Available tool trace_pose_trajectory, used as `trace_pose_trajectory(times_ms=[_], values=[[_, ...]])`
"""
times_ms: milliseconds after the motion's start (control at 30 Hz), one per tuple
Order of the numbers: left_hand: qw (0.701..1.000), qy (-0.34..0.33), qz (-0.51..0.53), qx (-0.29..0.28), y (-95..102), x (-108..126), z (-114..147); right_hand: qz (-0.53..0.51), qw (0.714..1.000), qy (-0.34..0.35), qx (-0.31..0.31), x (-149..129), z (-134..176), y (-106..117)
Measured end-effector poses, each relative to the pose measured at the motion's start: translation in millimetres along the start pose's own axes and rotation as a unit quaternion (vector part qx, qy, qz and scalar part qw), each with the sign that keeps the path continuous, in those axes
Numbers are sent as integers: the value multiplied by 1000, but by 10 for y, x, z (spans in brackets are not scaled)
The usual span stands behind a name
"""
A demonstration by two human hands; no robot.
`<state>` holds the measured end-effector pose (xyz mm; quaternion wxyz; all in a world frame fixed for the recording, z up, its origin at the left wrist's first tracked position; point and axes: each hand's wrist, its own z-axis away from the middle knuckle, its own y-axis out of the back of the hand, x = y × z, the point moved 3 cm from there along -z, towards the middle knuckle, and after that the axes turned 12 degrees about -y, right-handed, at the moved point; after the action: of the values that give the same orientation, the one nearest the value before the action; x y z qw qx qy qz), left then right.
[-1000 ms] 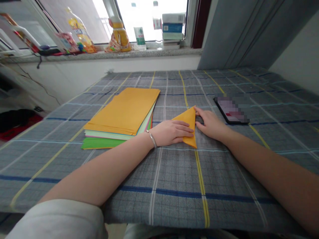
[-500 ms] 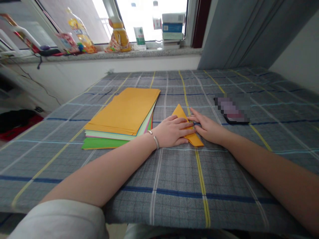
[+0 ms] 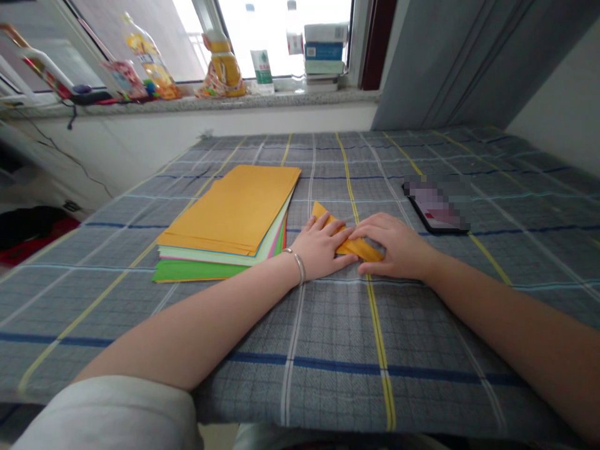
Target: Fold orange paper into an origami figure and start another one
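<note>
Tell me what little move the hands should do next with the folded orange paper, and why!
I'd probably press the fold with the right hand: its thumb and fingers are at one end of the folded orange paper, while the left hand lies spread over it, seemingly steadying it.

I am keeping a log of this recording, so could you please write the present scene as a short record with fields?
Left hand: spread flat on the folded orange paper
Right hand: curved around the paper's right end; firmness of hold unclear
Paper state: folded, partly covered by both hands
Left wrist: silver bracelet
Surface: checked cloth
Left side: stack of sheets, orange on top, green and other colours below
Right side: phone, lying flat, partly pixelated
Background: window sill with bottles and stacked boxes
</note>
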<state>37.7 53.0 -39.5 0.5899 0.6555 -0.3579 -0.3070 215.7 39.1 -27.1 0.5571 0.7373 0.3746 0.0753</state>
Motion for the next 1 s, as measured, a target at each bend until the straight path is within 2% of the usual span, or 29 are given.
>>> trace_pose_trajectory(times_ms=[100,267,500,767,867,1000], values=[[1000,11,0,7,-3,-3,5,34,999,13,-2,-8,13,9],[1000,24,-7,-4,-9,-6,14,53,997,-25,-50,9,24,-10],[999,33,-27,13,6,-9,30,-3,995,-75,-67,7,34,30],[998,61,-18,17,0,-8,33,-77,985,-148,-37,66,27,4],[999,43,0,25,-12,-16,21,-79,983,-158,-43,83,29,-7],[997,-46,42,37,-7,13,-9,-60,984,-158,-50,82,36,2]])
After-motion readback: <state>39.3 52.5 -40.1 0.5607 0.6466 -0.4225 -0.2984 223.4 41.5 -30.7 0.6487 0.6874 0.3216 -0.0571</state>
